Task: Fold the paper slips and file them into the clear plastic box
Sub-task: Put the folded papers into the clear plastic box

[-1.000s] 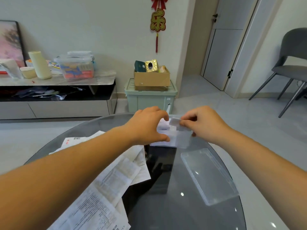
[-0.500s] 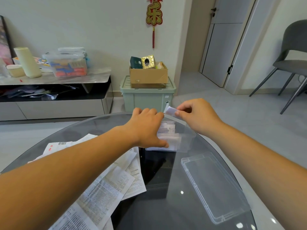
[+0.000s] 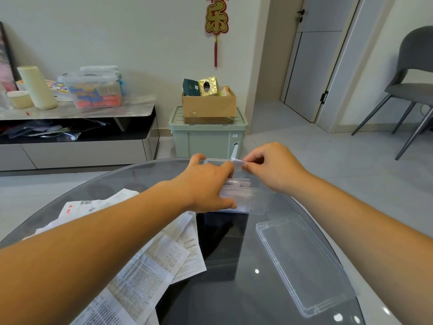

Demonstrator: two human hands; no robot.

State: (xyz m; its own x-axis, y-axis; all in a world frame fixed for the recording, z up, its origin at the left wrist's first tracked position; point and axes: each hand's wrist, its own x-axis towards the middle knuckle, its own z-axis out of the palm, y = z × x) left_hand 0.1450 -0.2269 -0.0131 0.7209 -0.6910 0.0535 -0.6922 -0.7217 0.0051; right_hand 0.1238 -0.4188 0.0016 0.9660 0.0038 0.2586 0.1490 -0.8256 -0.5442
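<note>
Here, folded slip in right hand, above box

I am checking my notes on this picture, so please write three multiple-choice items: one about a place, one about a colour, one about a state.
1. Where does the lid lie?
A. on the box
B. on the table, right of the box
C. on the floor

2. What colour is the bin under the cardboard box?
A. pale green
B. red
C. black

3. What is the right hand doing?
A. resting flat
B. pinching a slip
C. lifting the lid

Answers: 1 B, the lid lies flat on the glass table, nearer than the box. 2 A, its walls are pale green. 3 B, its fingertips grip a slip above the box, which the left hand steadies.
</note>
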